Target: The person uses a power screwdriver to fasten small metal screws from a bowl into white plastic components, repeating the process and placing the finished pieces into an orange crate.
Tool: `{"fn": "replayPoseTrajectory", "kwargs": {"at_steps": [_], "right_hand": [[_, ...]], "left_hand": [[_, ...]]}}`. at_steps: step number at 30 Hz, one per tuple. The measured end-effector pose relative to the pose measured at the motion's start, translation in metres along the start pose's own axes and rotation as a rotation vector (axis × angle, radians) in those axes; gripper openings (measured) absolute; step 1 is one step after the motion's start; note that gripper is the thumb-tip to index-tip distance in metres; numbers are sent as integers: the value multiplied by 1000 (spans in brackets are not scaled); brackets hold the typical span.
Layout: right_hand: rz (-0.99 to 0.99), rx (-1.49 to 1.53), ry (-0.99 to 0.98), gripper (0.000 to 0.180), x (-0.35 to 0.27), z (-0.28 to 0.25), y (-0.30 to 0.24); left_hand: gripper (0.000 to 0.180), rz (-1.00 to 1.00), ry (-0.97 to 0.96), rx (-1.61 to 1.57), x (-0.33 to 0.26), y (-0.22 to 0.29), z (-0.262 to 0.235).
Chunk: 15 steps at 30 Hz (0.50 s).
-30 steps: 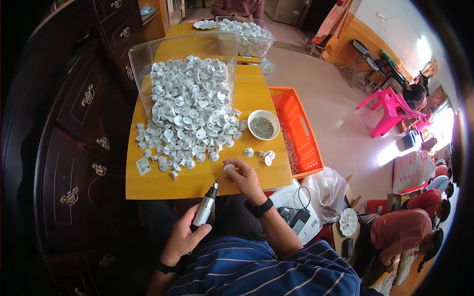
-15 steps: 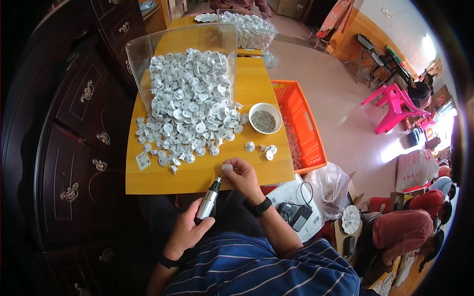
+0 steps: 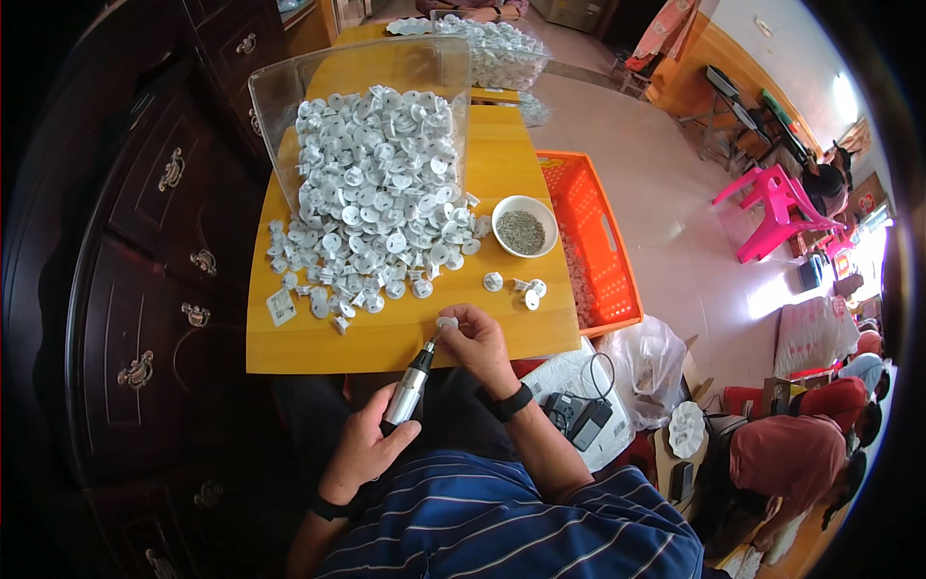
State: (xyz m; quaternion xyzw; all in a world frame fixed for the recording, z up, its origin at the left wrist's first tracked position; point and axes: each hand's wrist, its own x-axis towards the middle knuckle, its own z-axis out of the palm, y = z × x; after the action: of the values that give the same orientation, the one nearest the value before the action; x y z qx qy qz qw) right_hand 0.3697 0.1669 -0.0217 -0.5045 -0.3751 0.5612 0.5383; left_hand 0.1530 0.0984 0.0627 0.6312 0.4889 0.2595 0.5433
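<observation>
My left hand [image 3: 363, 440] is wrapped round a silver and black electric screwdriver [image 3: 410, 388], whose tip points up and away from me. Just beyond the tip, my right hand [image 3: 480, 353] pinches a small white round plastic part [image 3: 448, 322] at the table's near edge. The tip is right by that part; whether they touch, I cannot tell. Many more white parts [image 3: 371, 217] spill from a tipped clear plastic bin [image 3: 278, 108] onto the yellow table [image 3: 289, 349]. A few lie apart at the right, near a white bowl [image 3: 500, 206] of small metal pieces.
An orange crate [image 3: 617, 265] stands right of the table, with a clear plastic bag [image 3: 644, 362] nearer me. Dark wooden cabinets [image 3: 145, 289] line the left. Across the far table sits a person [image 3: 473, 10] beside another full bin. Other people and a pink stool [image 3: 776, 207] are at right.
The view has shifted slightly. Both hands stay nearly in place, and the white part in my right hand looks a little more tilted.
</observation>
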Motion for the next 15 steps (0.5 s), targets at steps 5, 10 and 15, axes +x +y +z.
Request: {"fn": "replayPoseTrajectory", "kwargs": {"at_steps": [5, 10, 15], "right_hand": [[-15, -11, 13, 17, 0, -1, 3], [-16, -69, 6, 14, -1, -1, 2], [-16, -71, 8, 15, 0, -2, 6]], "left_hand": [[51, -71, -30, 7, 0, 5, -3], [51, -60, -26, 11, -1, 5, -5], [51, -49, -25, 13, -1, 4, -6]]}}
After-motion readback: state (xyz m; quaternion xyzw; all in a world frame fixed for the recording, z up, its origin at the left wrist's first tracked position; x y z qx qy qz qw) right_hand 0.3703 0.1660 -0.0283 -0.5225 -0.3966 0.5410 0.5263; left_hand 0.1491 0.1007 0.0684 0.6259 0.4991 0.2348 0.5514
